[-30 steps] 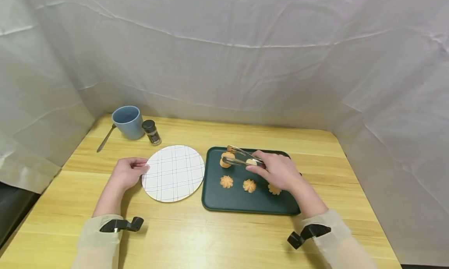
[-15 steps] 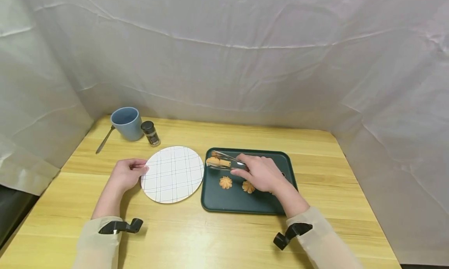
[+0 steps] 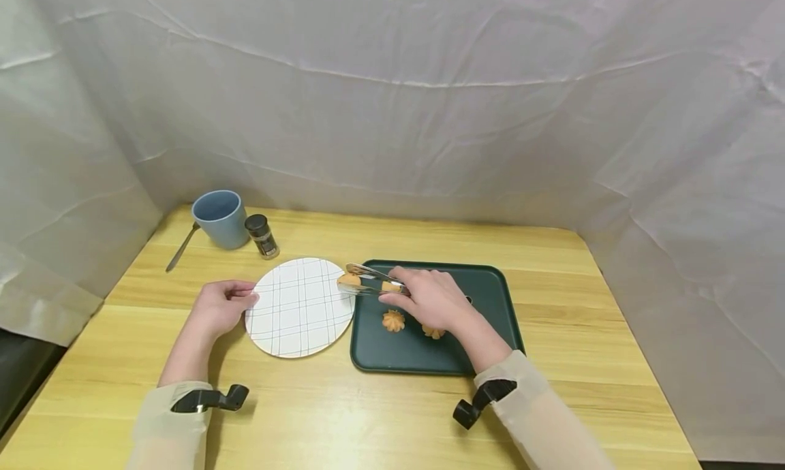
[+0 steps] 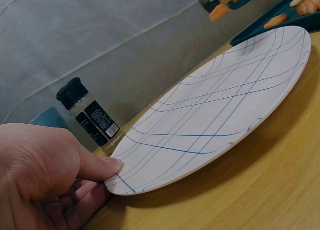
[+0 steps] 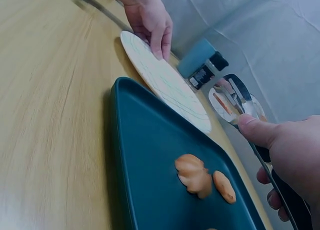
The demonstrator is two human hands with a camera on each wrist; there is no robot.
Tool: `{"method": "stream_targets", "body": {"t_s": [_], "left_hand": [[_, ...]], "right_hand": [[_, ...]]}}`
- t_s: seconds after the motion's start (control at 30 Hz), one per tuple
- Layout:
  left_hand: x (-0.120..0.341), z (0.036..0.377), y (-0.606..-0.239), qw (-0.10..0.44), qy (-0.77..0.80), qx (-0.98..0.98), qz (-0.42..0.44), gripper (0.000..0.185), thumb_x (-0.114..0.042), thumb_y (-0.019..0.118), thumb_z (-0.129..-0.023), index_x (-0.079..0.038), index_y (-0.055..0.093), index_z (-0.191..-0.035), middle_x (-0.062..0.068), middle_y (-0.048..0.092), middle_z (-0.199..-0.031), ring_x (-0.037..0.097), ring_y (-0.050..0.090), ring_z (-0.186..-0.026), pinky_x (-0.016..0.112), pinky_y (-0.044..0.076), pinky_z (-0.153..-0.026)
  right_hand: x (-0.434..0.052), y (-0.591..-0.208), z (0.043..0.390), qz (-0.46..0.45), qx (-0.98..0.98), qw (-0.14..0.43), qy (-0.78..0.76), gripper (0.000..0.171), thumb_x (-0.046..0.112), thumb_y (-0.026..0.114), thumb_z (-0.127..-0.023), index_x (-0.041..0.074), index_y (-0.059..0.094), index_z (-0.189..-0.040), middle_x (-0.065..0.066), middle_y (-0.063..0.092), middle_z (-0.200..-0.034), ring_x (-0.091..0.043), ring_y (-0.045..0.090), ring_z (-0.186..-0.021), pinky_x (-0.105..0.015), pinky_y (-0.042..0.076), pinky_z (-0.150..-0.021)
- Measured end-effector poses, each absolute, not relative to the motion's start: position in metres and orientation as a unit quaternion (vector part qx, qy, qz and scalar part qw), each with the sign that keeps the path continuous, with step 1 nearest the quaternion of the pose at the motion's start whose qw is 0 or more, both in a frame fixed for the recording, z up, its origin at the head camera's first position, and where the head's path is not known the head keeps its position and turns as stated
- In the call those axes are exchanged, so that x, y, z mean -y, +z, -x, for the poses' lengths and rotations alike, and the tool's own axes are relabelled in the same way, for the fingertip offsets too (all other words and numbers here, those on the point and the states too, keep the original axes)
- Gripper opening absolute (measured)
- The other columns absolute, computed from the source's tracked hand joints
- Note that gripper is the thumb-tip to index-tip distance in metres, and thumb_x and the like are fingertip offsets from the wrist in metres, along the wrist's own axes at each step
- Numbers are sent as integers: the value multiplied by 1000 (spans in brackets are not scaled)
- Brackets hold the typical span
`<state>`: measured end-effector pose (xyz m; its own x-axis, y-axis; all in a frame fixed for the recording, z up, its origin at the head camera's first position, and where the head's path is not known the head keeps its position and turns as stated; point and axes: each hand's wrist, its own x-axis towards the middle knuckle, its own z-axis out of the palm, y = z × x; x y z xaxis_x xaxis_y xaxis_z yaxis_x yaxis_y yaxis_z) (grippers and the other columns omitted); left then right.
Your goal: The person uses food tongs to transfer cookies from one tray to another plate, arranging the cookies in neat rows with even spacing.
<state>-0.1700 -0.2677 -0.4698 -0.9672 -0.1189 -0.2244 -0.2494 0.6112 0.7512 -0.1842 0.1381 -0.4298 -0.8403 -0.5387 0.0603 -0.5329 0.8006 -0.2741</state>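
Golden-brown baked cookie [image 3: 349, 280] sits between the two ends of the shiny metal tongs [image 3: 362, 290], up above the spot where the round white plate with blue lines [image 3: 297, 313] comes near the dark green flat tray [image 3: 380, 357]. The right hand [image 3: 432, 300] is wrapped around the tongs. The left hand [image 3: 221, 306] pinches the plate's edge. I think the cookie is light, dry and crumbly, so a hard squeeze could break it. Smooth metal might let it slip. Best to hold it softly around its wide middle.
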Motion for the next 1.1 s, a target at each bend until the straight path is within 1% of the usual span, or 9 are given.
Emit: {"method": "stream_targets", "body": {"t_s": [0.1,0.23,0.4,0.5,0.63,0.73,0.77,0.9,1.1], "left_hand": [[268,170,-470,75,429,-894,102,37,-17,69,-104,6,67,-132,23,70,-121,31,62,-104,34,49,-79],[268,170,-471,74,427,-895,102,36,-18,68,-104,5,67,-132,22,70,-121,30,61,-102,34,49,-79],[269,170,-472,76,429,-894,105,36,-18,68,-104,5,67,-132,22,70,-120,30,61,-102,33,49,-78],[269,170,-471,76,432,-893,105,36,-18,68,-104,6,67,-132,22,71,-119,30,62,-103,33,49,-78],[269,169,-470,76,430,-894,102,36,-18,69,-104,6,67,-132,22,70,-119,30,62,-102,34,49,-77],[269,169,-469,75,428,-895,99,36,-18,69,-104,6,67,-132,23,69,-120,31,61,-100,34,48,-77],[269,168,-469,75,428,-895,98,36,-18,69,-104,6,67,-132,23,69,-120,30,61,-100,34,48,-77],[268,169,-469,73,427,-896,96,36,-17,68,-104,6,67,-132,23,69,-121,30,61,-100,34,49,-77],[267,169,-469,74,427,-896,95,36,-17,68,-104,6,67,-132,24,69,-122,30,62,-101,34,49,-78]], "right_hand": [[-132,-433,187,289,-947,11,-138,61,64,51,-105,20,62,-145,12,68,-90,-5,57,-68,-30,46,-59],[-124,-438,190,289,-948,14,-135,61,65,51,-105,21,63,-145,14,65,-86,-5,54,-63,-29,44,-56],[-116,-444,193,289,-948,21,-130,60,66,50,-105,23,63,-143,14,60,-83,-8,55,-66,-31,43,-56],[-113,-448,195,296,-947,22,-123,57,65,49,-105,23,63,-140,11,62,-83,-9,56,-68,-31,44,-57],[-109,-452,195,301,-946,23,-114,56,65,50,-105,23,63,-140,6,73,-101,-12,61,-71,-32,46,-59],[-108,-454,196,297,-948,25,-111,57,64,51,-105,23,62,-142,3,75,-118,-15,65,-76,-34,48,-61],[-107,-455,195,296,-949,26,-110,57,64,50,-105,23,62,-142,2,75,-120,-16,66,-77,-34,49,-62],[-105,-455,195,291,-950,25,-107,58,64,51,-105,22,62,-143,2,75,-122,-17,67,-79,-35,49,-64],[-103,-455,196,290,-952,23,-98,60,66,52,-104,20,61,-142,1,75,-114,-16,64,-76,-34,47,-60]]}}
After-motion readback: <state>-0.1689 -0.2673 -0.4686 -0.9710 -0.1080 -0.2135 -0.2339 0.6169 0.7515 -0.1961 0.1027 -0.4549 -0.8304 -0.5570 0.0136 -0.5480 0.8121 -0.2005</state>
